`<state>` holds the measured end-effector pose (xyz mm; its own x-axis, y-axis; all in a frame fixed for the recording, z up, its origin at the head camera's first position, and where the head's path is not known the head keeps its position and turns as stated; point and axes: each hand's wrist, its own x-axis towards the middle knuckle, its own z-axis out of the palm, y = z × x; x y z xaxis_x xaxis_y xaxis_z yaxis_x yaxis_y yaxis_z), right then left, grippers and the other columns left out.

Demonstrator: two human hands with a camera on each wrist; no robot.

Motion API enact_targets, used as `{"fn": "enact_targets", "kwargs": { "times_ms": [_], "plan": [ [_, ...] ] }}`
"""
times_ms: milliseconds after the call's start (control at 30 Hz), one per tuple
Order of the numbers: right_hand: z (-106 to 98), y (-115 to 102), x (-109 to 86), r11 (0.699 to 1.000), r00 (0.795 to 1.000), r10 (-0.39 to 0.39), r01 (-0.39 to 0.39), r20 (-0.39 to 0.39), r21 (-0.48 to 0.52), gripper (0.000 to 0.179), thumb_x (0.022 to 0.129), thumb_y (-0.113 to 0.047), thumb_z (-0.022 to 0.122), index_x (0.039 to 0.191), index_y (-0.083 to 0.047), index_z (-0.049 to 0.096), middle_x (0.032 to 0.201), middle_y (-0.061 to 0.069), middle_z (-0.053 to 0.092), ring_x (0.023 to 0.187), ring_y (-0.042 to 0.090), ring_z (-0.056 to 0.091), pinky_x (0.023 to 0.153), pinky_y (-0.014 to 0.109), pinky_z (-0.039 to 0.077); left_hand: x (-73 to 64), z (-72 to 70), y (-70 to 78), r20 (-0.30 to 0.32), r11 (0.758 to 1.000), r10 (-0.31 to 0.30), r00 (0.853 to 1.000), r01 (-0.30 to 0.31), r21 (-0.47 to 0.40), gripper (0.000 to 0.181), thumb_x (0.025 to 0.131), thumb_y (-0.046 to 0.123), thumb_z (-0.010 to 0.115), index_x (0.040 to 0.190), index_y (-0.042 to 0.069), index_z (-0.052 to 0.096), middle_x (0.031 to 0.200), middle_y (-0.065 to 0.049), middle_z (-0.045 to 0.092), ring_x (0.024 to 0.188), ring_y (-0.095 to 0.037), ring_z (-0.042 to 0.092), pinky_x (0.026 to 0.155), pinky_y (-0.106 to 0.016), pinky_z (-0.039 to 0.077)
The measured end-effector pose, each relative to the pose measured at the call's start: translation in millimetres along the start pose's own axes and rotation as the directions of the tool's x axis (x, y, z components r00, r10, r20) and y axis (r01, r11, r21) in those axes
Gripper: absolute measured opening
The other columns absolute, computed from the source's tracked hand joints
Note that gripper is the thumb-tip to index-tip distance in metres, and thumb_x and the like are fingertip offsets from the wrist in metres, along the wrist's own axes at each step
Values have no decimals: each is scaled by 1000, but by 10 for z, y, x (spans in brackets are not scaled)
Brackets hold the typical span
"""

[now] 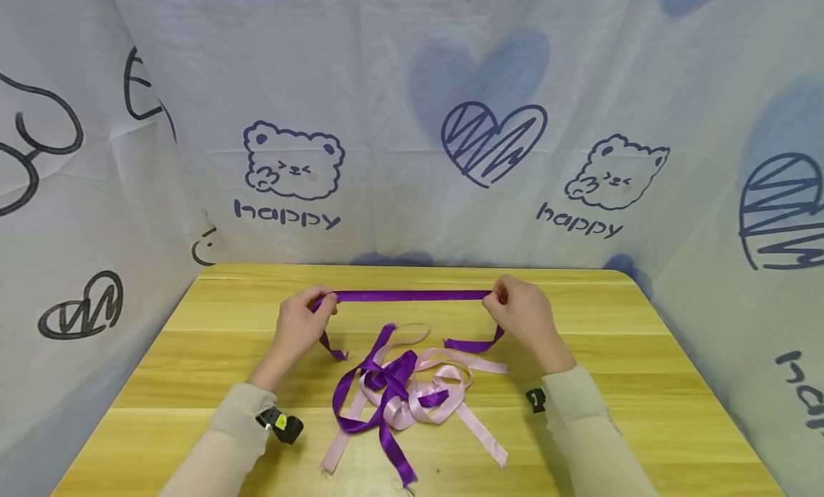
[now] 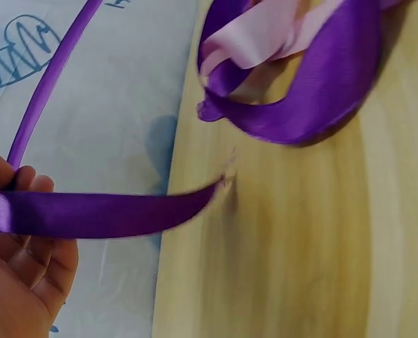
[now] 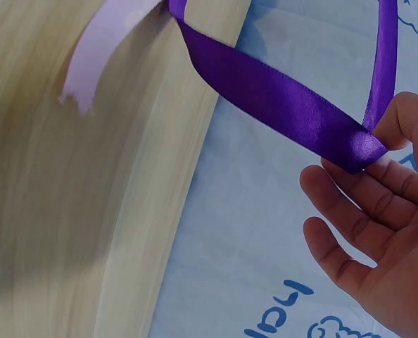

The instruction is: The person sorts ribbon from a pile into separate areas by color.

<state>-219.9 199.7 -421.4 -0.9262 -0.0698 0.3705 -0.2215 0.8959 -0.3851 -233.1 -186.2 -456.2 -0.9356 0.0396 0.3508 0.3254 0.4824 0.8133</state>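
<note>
A purple ribbon (image 1: 412,295) is stretched straight across above the far part of the table, between my two hands. My left hand (image 1: 304,318) pinches it near one end, and a short tail (image 2: 110,214) dangles past the fingers. At the other side my right hand (image 1: 521,312) pinches it between thumb and fingers; a longer tail (image 3: 272,98) hangs from there toward the tabletop. Between and below the hands lies a loose tangle of purple ribbon (image 1: 394,372) and pink ribbon (image 1: 476,432), with frayed ends.
The wooden table (image 1: 644,411) has rounded far corners. A white cloth (image 1: 386,125) printed with hearts, bears and writing hangs behind it and at both sides. Small black devices sit at the left wrist (image 1: 286,427) and right wrist (image 1: 536,400).
</note>
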Motion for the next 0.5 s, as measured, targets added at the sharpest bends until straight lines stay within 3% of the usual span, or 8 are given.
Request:
{"fn": "enact_targets", "kwargs": {
  "times_ms": [233,500],
  "plan": [
    [-8,56,87,1000,999,24,-24,-39,4,10,90,-16,61,82,-10,59,68,3,55,61,19,49,61,32,37,236,-155,-87,-26,999,-35,999,35,-26,20,104,20,62,94,9,75,72,-4,68,49,-8,44,45,-26,40],
    [-42,95,180,995,993,92,-95,-73,-34,12,91,-19,61,84,-9,60,69,5,58,63,22,52,61,33,39,489,-317,-224,-17,989,-114,993,112,-100,22,104,23,61,93,9,75,51,3,49,32,-9,37,33,-31,37]
  ]
}}
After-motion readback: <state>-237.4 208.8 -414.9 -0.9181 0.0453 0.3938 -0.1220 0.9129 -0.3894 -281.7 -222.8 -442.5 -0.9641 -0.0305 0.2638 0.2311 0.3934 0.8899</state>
